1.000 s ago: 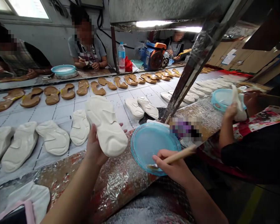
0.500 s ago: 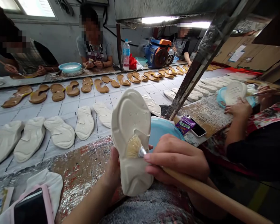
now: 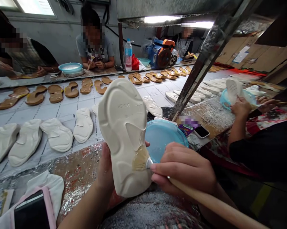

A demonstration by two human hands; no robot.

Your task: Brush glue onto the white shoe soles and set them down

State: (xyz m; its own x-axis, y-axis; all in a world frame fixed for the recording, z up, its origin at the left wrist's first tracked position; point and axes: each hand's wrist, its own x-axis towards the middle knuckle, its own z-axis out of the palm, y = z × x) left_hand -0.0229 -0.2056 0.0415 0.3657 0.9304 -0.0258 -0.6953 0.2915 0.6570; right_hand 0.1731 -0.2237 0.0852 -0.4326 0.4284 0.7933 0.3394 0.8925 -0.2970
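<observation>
Only readable bit here: moulded into the white shoe sole [image 3: 121, 140] it looks like "HS-148", with a small mark under it I can't make out. The purple packet [image 3: 184, 129] has print but it's way too small, same for the papers [image 3: 240, 54] at the back

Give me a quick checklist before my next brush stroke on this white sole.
Sole held in left hand: ok.
Right hand gripping wooden brush handle: ok.
Bristles touching the sole: ok.
Blue dish close beside the brush: ok.
Contents of the dish: cannot tell.
Phone lying apart from the dish: ok.
</observation>
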